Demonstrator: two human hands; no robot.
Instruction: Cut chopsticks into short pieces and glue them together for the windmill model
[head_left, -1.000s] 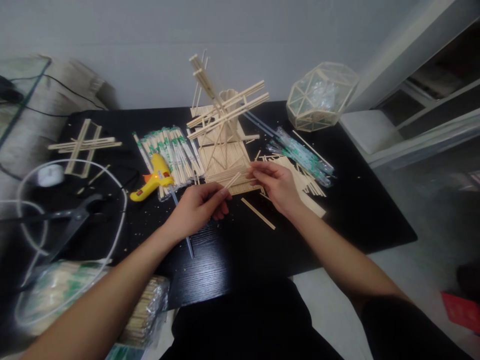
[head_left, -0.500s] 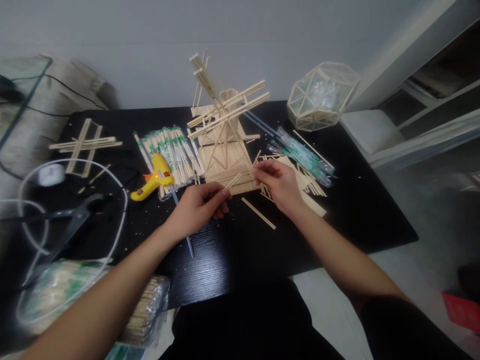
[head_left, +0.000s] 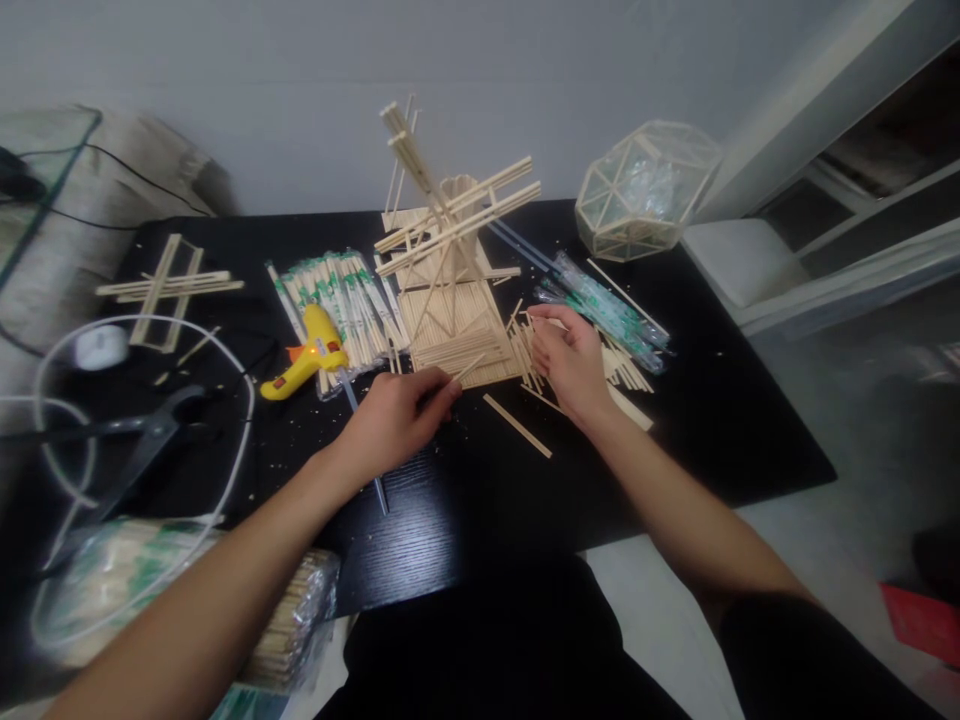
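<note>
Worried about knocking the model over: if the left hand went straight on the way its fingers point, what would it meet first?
Probably the model's flat stick base, right beyond the short stick that the left hand pinches; depth is unclear.

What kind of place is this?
Probably a home craft table: a yellow glue gun, wrapped chopsticks and a half-built stick model sit on the black table, and the left hand pinches a short stick.
</note>
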